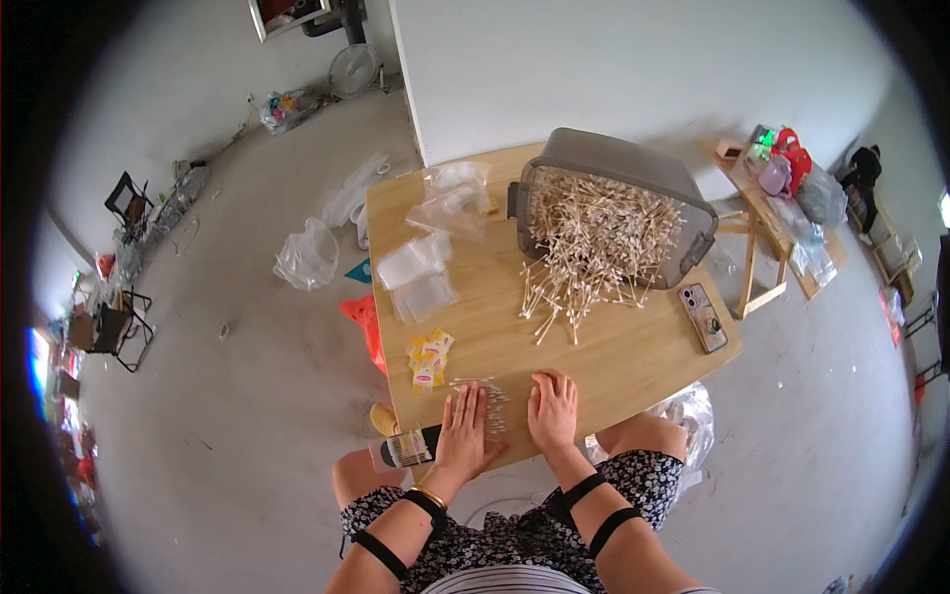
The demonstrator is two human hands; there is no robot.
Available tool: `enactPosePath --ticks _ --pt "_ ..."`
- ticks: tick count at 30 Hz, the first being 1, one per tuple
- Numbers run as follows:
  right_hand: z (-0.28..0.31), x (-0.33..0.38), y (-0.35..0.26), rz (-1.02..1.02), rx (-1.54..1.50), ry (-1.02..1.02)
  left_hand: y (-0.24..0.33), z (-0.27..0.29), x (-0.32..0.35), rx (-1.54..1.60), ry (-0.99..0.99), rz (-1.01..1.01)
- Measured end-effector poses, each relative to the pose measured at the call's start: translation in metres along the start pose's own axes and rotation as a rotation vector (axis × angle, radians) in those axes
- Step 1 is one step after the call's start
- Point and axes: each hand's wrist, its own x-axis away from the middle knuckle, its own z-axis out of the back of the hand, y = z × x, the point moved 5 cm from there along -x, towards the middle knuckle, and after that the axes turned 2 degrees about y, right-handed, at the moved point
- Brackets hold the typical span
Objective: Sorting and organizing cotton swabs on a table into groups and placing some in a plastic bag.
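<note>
Head view: wooden table (475, 317) seen from above; two bare hands at its near edge.
Swabs, loose row: a band of cotton swabs (494, 411) lies near the table's near edge, toward the near left corner, beside and partly under the left hand.
Swabs, bulk: a heap of swabs (604, 223) fills a grey bin (618, 153) lying on its side at the far right corner, and spills onto the tabletop.
Left hand (462, 433): palm down, fingers straight and together, resting against the row; not clenched round anything.
Right hand (553, 411): palm down on the table, right of the row, fingers lightly bent; no object visible in it. Underside hidden, contents there cannot be told.
Left edge: clear bags (424, 300) and, nearer, yellow printed cards (428, 361); a clear packet (406, 449) with swabs in it juts past the near left corner.
Right edge: a phone (704, 319), apart from both hands.
Weight, judged: negligible per swab; a stray sleeve could scatter them.
Stiffness, judged: thin shafts springy, liable to bend or snap under a hard squeeze; tips soft, easily fluffed or soiled.
Slip, judged: smooth shafts probably roll on the wood and slide over one another.
Hold, judged: mid-shaft, several together, light pressure from both sides, fingers off the tips.
</note>
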Motion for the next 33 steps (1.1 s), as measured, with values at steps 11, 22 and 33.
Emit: enactPosePath --ticks 11,22,33 --pt "0.003 -0.002 0.002 0.003 -0.030 0.034 0.003 0.004 0.003 -0.120 -0.015 -0.055" --pt "0.000 -0.001 0.004 -0.005 -0.026 0.025 0.001 0.002 -0.011 -0.080 0.005 0.007" --pt "-0.004 0.002 0.007 -0.015 -0.019 0.006 -0.004 0.012 -0.026 0.071 -0.010 -0.005"
